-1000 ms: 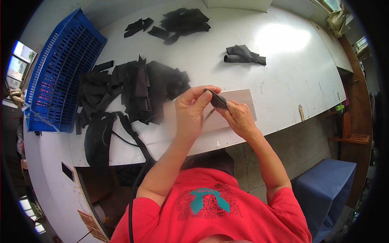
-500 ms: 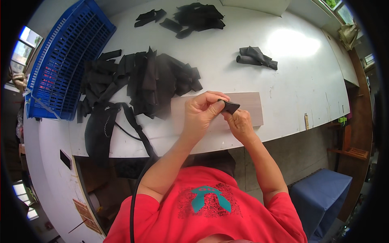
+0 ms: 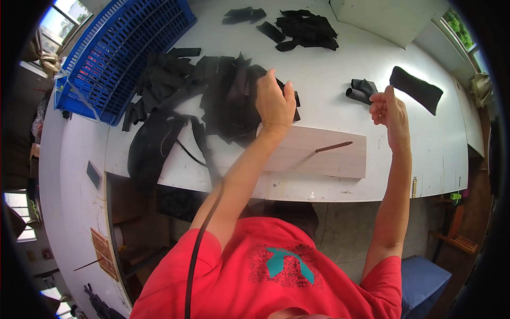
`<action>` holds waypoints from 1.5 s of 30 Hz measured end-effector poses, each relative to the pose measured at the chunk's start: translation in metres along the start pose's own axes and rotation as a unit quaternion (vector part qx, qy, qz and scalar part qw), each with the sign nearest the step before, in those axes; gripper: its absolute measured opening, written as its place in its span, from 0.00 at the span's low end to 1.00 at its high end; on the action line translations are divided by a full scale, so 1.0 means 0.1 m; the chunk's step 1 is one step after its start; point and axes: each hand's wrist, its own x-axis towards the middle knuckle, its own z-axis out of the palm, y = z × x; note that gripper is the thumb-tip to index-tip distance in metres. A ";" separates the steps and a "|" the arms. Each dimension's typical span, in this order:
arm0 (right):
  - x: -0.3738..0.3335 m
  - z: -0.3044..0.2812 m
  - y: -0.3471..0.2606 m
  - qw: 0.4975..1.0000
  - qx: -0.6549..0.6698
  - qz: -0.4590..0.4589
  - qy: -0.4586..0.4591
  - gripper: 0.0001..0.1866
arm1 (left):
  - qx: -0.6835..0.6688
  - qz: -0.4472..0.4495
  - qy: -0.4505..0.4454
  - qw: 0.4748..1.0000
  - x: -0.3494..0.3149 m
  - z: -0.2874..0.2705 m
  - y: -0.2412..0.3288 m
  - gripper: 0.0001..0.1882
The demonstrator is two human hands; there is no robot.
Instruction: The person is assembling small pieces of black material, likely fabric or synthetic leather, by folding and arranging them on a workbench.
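Observation:
My left hand (image 3: 276, 103) is over the right side of a large heap of black fabric pieces (image 3: 226, 95), thumb apart from the fingers; no piece shows in its grasp. Farther right, my right hand (image 3: 392, 117) is raised with its fingers loosely curled and its thumb pointing away from me. Just past the thumb tip is a flat black fabric piece (image 3: 417, 91), seemingly loose from the hand. Beside the curled fingers lies a small group of rolled black pieces (image 3: 362, 91). A thin brown pointed stick (image 3: 333, 147) is on a pale wooden board (image 3: 297, 159) between my forearms.
A blue plastic crate (image 3: 125, 58) leans at the far left. More black pieces (image 3: 305, 32) lie at the back. A black cloth item (image 3: 151, 151) and a dark cable (image 3: 199, 239) are by my left arm. A blue covered stool (image 3: 422, 284) stands lower right.
My hands have parted from over the board. The left went to the heap, the right moved right with the black piece, now flat beyond it. The stick on the board is uncovered. The view has shifted.

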 end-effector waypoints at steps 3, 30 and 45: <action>-0.26 0.12 0.10 0.996 0.000 0.056 0.066 0.29 | 0.192 -0.182 -0.108 0.958 0.30 0.14 -0.23 0.12; -1.12 1.02 0.12 0.917 0.294 0.171 -0.206 0.09 | -0.558 -0.456 -0.458 0.520 -0.60 -1.43 0.09 0.08; -1.44 1.15 -0.01 0.991 -0.105 -0.078 0.032 0.12 | -0.411 -0.345 -0.405 0.740 -0.66 -1.47 0.41 0.04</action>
